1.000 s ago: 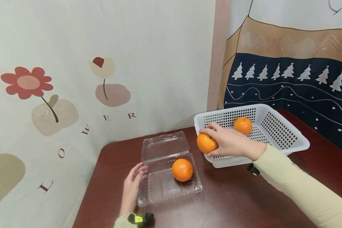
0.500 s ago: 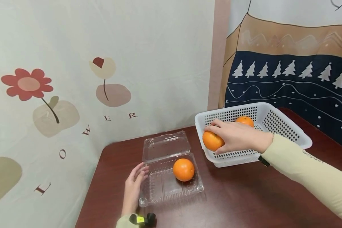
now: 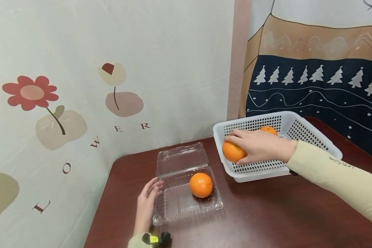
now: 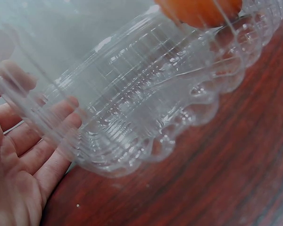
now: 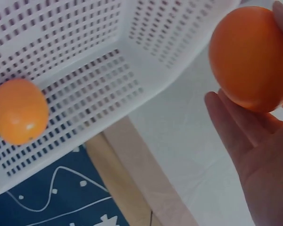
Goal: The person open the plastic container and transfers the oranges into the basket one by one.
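My right hand (image 3: 260, 146) grips an orange (image 3: 233, 152) over the near left part of a white perforated plastic basket (image 3: 323, 139). In the right wrist view, the fingers curve under that orange (image 5: 250, 59) and a fingertip lies on top. Another orange (image 5: 20, 112) rests on the basket's bottom, partly hidden by my hand in the head view. My left hand (image 3: 146, 205) rests against the left side of a clear plastic clamshell box (image 4: 118, 155), fingers loosely extended at its wall. One orange (image 3: 200, 185) sits in the box's right half.
The box's clear lid (image 3: 181, 158) lies folded back towards the wall. Both containers stand on a dark red wooden table (image 3: 260, 210). A pale printed curtain (image 3: 173, 69) and a navy tree-patterned cloth (image 3: 313, 93) hang close behind it.
My right hand has moved right and slightly up with its orange, further over the basket. The left hand keeps its place at the box, and the view has shifted slightly.
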A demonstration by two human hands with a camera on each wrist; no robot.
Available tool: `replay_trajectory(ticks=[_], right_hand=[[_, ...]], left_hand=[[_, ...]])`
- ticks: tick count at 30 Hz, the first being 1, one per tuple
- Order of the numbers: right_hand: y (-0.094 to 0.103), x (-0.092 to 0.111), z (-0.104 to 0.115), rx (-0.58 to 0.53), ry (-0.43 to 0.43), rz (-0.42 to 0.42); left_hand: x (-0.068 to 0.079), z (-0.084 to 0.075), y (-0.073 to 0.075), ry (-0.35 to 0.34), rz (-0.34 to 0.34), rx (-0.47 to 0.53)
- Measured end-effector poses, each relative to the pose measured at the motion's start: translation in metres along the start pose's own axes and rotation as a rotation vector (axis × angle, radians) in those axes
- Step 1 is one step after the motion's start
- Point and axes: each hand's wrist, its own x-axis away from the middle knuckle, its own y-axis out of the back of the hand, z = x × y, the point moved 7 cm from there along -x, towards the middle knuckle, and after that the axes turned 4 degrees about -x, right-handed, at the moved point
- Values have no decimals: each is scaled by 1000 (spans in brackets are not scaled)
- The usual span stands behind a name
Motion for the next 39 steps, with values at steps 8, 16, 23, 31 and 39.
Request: replay_trajectory(ticks=[8,16,23,31,39], right_hand=[[-4,1,-14,13,11,10],[-9,3,-22,-40,-14,47],[-15,2,-31,-25,-30,53],[-16,-3,-42,-53,-42,48],[-20,-7,-52,-87,-41,51]], left_hand=[[-5,16,2,-11,-13,10],[-5,15,3,-32,-32,-7],[-5,16,2,-38,-28,-13],[-2,13,3,-32,-25,10],[4,-6,-1,-6,-19,22]])
